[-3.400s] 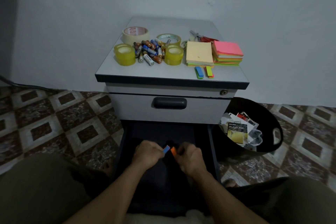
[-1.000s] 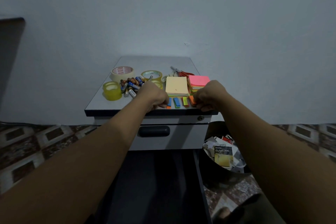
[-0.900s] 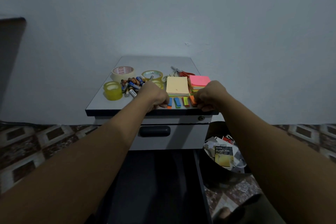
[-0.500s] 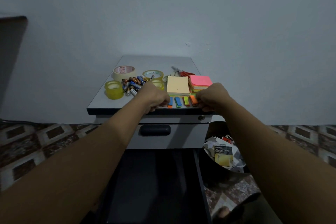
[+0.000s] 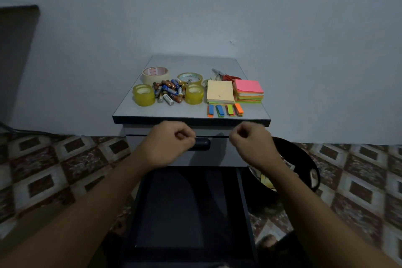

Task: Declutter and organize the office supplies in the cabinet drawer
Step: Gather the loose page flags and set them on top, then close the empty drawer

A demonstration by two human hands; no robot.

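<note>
The grey cabinet top [image 5: 178,112] holds several tape rolls [image 5: 155,73], a heap of batteries [image 5: 169,92], a pale yellow sticky pad [image 5: 220,92], a pink-topped stack of coloured notes [image 5: 249,89] and red-handled scissors [image 5: 227,76]. A row of small coloured sticky flags [image 5: 225,110] lies by the front edge. My left hand [image 5: 171,143] and my right hand [image 5: 250,144] hover just below that edge, in front of the closed upper drawer; both have curled fingers and hold nothing. The lower drawer [image 5: 187,202] is pulled out, dark inside.
A black bin [image 5: 306,165] with discarded packaging stands right of the cabinet, partly behind my right forearm. The upper drawer's dark handle [image 5: 203,144] shows between my hands. Patterned floor tiles lie on both sides, and a plain wall stands behind.
Both hands have left the front edge of the cabinet top and pulled back and down. The orange and blue flags I was holding now lie in the row with the others.
</note>
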